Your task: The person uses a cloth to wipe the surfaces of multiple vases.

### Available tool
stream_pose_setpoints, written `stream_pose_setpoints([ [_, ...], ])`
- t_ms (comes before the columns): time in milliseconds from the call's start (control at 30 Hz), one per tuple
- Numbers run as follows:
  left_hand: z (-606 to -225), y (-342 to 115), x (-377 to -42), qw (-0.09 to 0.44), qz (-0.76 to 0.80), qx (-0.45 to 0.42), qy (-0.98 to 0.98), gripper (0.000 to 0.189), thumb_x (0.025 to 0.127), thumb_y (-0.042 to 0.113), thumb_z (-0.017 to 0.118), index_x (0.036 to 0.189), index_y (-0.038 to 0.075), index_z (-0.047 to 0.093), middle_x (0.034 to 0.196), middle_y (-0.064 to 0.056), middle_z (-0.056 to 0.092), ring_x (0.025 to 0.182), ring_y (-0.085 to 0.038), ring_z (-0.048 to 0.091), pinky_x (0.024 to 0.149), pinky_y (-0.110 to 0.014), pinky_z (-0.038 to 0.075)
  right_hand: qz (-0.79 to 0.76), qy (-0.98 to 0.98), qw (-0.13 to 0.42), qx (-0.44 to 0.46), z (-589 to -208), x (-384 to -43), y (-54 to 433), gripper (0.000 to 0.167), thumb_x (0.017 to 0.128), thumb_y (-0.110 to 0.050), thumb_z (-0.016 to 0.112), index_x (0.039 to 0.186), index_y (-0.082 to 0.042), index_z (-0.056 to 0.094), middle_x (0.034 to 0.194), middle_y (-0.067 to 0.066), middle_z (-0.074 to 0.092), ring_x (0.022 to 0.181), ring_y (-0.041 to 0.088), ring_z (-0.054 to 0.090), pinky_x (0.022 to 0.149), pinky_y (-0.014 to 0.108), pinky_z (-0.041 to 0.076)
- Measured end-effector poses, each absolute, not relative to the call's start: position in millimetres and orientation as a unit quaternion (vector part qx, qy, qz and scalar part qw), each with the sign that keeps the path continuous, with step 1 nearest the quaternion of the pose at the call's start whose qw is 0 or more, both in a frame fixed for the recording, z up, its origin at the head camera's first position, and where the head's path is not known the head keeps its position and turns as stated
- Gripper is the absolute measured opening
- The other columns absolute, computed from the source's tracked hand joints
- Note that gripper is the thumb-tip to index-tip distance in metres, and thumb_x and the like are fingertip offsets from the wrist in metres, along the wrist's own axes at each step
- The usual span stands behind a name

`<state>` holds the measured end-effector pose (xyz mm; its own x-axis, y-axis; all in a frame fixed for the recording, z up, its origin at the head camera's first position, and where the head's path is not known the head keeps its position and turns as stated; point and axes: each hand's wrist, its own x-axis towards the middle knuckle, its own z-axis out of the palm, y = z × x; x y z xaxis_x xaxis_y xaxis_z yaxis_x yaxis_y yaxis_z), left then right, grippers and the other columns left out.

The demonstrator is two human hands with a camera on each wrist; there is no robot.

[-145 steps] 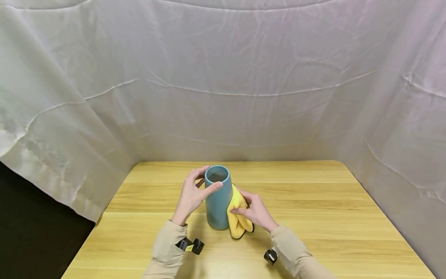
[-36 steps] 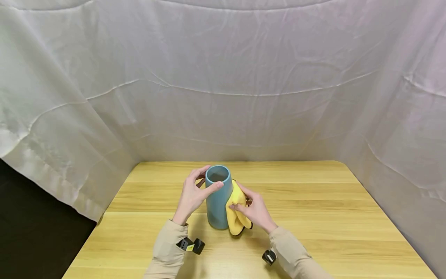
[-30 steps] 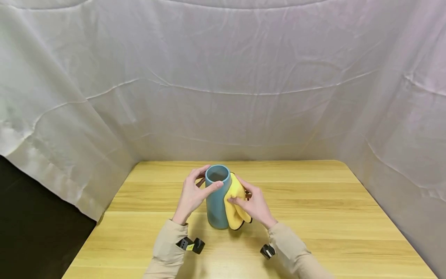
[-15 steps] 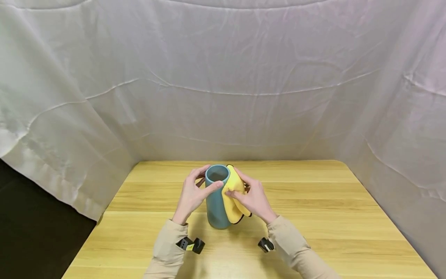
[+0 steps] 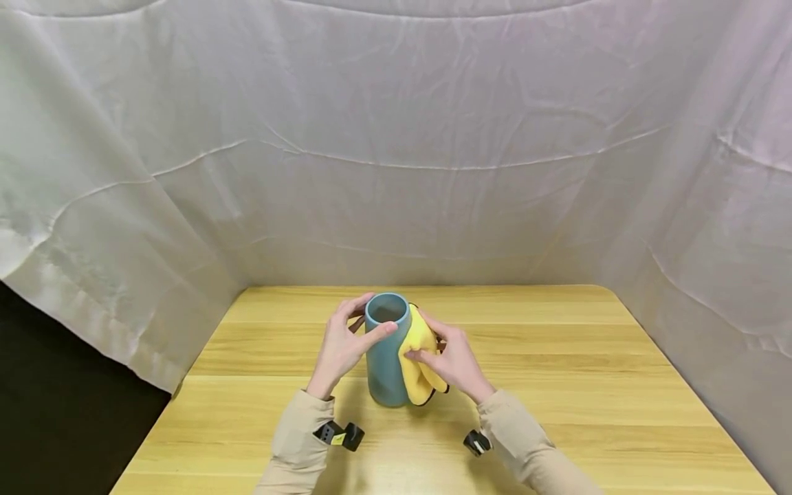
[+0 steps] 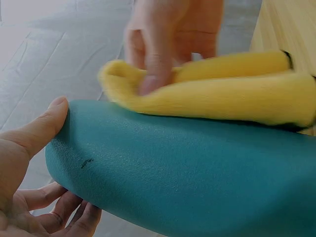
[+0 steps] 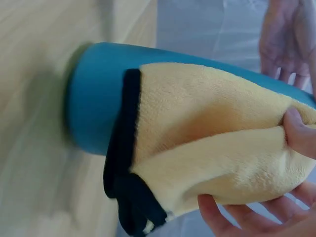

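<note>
- Head view: matte blue tapered vase [image 5: 385, 375] upright on pale wood-grain counter [image 5: 594, 405].
- Left hand [image 5: 340, 349]: fingers spread wide round vase top, gripping it.
- Right hand [image 5: 459, 363]: fingers nearly closed, pinching black-edged yellow plush cloth [image 5: 416, 381] against vase's right side, partly covering it.
- Grey fabric curtain [image 5: 396, 213] behind, both sides; black camera [image 5: 354, 436] on each beige sleeve [image 5: 301, 430].

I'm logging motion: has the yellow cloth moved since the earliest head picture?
Yes, upward: against the blue vase, in place on the table, the yellow cloth sits nearer the vase's top.
</note>
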<state>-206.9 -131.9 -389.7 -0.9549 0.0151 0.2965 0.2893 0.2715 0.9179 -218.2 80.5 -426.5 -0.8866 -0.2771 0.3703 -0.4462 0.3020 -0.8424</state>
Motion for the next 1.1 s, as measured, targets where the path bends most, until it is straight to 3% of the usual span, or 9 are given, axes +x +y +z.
stream_pose_setpoints([
  [333,-389,-129,-208,0.118,-0.595,-0.101,-0.789,0.061,0.082,0.019,0.084,0.137,0.010,0.060,0.126,-0.013,0.060,0.119,-0.028,0.057,0.113,-0.048,0.047,0.513,-0.825,0.026,0.237,-469,-222,92,0.070,0.081,-0.011,0.084,0.144,-0.003,0.054,0.131,0.020,0.067,0.104,0.025,0.070,0.082,0.024,0.060],
  [733,-389,-129,-207,0.118,-0.596,-0.100,-0.788,0.061,0.081,0.020,0.085,0.137,0.011,0.061,0.125,-0.012,0.060,0.119,-0.028,0.057,0.113,-0.047,0.047,0.539,-0.813,0.016,0.222,-473,-221,93,0.071,0.082,-0.010,0.082,0.146,-0.007,0.052,0.136,0.020,0.064,0.105,0.025,0.070,0.082,0.026,0.060],
  [967,-389,-129,-207,0.116,-0.598,-0.097,-0.787,0.061,0.081,0.020,0.085,0.136,0.012,0.061,0.127,-0.011,0.060,0.120,-0.027,0.057,0.113,-0.048,0.047,0.577,-0.790,0.013,0.206,-469,-223,94,0.070,0.081,-0.011,0.083,0.145,-0.009,0.055,0.133,0.019,0.067,0.096,0.012,0.069,0.078,0.025,0.060],
  [1100,-389,-129,-208,0.116,-0.597,-0.096,-0.788,0.060,0.081,0.020,0.085,0.136,0.012,0.061,0.127,-0.011,0.060,0.120,-0.027,0.057,0.113,-0.048,0.047,0.592,-0.782,0.014,0.197,-463,-224,93,0.069,0.083,-0.012,0.082,0.146,-0.009,0.054,0.132,0.019,0.067,0.096,0.012,0.070,0.077,0.023,0.060],
])
